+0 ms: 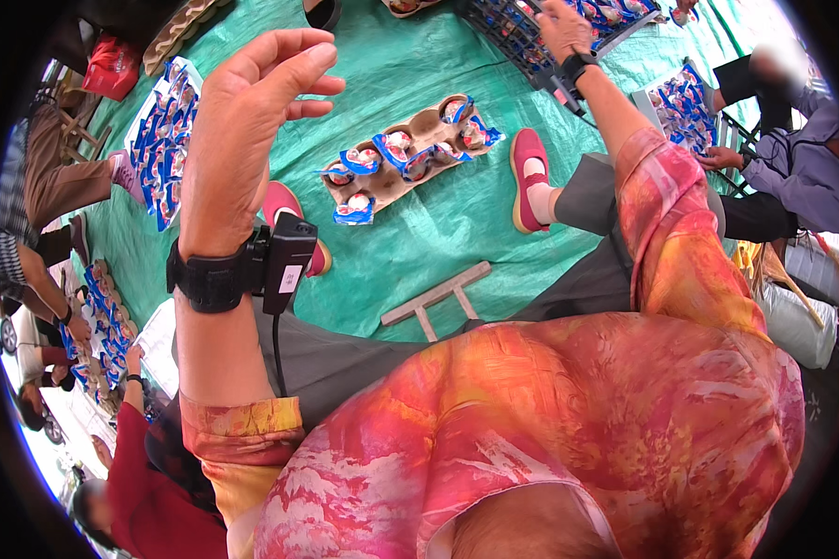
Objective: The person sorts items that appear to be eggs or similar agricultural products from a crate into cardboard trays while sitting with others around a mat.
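My left hand (255, 119) is raised above the ground sheet, holding nothing, its fingers loosely bent and apart. Beyond it, between my feet, a moulded pulp tray (390, 187) lies on the green sheet. Several egg-like items in blue-and-clear wrappers (359, 161) sit in its cups, some cups bare; one pack rests at the near left corner. My right hand (565, 31) reaches to a black plastic crate (493, 31) filled with similar wrapped items. Its fingers overlap the crate, and whether they grip the rim or an item cannot be made out.
A low wooden stool (435, 293) stands before my lap. Filled trays lie at left (164, 140) and right (678, 108). Another pulp tray (178, 35) and a red bag (112, 66) are at upper left. Co-workers sit on both sides, one with a hand (719, 158) by the right tray.
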